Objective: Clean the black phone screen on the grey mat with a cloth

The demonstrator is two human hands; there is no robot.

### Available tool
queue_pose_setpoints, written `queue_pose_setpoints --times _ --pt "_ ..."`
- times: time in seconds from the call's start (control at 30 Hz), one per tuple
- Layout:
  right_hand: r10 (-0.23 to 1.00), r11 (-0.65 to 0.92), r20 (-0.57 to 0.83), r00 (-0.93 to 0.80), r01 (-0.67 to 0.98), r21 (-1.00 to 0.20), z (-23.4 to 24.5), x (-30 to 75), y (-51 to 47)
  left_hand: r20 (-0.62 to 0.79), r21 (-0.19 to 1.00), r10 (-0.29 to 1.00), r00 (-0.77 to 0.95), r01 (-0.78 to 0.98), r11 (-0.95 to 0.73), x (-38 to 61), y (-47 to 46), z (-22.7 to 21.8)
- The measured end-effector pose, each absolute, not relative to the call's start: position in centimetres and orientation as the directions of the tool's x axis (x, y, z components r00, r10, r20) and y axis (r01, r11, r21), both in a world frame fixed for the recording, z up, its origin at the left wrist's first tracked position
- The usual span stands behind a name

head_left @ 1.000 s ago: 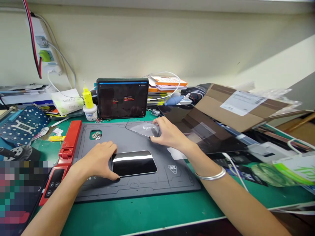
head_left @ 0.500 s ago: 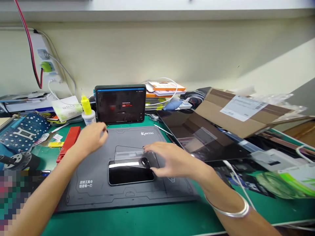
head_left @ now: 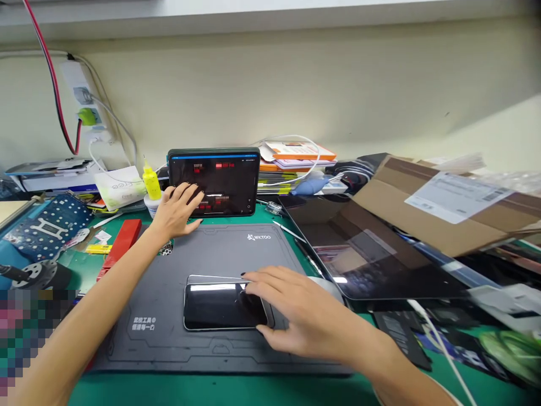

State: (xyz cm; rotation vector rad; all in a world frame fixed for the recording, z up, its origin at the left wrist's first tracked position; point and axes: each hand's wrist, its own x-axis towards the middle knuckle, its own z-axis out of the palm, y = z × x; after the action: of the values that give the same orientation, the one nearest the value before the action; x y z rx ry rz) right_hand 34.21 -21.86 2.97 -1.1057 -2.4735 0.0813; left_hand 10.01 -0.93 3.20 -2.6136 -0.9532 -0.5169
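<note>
Glare lay across the glossy black smartphone (head_left: 220,313), and the right hand (head_left: 308,316) covered its right end, so its full outline and its screen were hard to make out. Which end was its top could not be told. Its long axis ran left to right, roughly parallel to the near edge of the dark grey rubber WKTOO mat (head_left: 220,248), and it lay flat near the middle of that mat, closer to the near edge. A thin clear sheet (head_left: 211,278) showed only as a pale rim along the phone's far side, its extent unclear. The right hand was open and slack, fingers spread over the phone, gripping nothing. The left hand (head_left: 180,208) was open too, empty, beyond the mat's far edge, in front of the black tablet (head_left: 228,180); whether it touched the tablet could not be told.
</note>
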Motion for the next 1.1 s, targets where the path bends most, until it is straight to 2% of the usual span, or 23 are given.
queue_pose_setpoints --times 0.1,0.2,0.27,0.37,0.47,0.63,1.1 --pt "0.724 0.681 0.34 -0.6 0.7 -0.214 2.9 34.4 -21.9 0.458 -0.059 0.62 0.637 0.718 -0.694 9.1 -3.2 3.5" --pt "0.716 0.689 0.332 -0.614 0.7 -0.19 2.6 34.4 -21.8 0.409 0.064 0.706 0.577 0.754 -0.653 7.6 -6.4 3.7" --pt "0.706 0.699 0.325 -0.629 0.693 -0.177 2.2 34.3 -21.7 0.301 0.144 0.735 0.608 0.733 -0.665 6.6 -9.1 3.9" --pt "0.703 0.706 0.302 -0.644 0.685 -0.179 1.9 34.2 -21.6 0.039 0.317 0.709 0.704 0.664 -0.677 5.7 -13.0 3.8" --pt "0.702 0.707 0.295 -0.648 0.686 -0.174 1.7 34.2 -21.5 -0.031 0.311 0.685 0.728 0.658 -0.686 5.5 -15.5 3.2" --pt "0.698 0.712 0.274 -0.662 0.683 -0.163 1.7 34.5 -21.3 0.034 0.265 0.656 0.754 0.626 -0.733 5.6 -16.1 2.4" --pt "0.682 0.731 0.243 -0.69 0.654 -0.194 1.0 34.7 -21.4 0.039 0.203 0.631 0.775 0.612 -0.764 5.3 -16.6 1.5"
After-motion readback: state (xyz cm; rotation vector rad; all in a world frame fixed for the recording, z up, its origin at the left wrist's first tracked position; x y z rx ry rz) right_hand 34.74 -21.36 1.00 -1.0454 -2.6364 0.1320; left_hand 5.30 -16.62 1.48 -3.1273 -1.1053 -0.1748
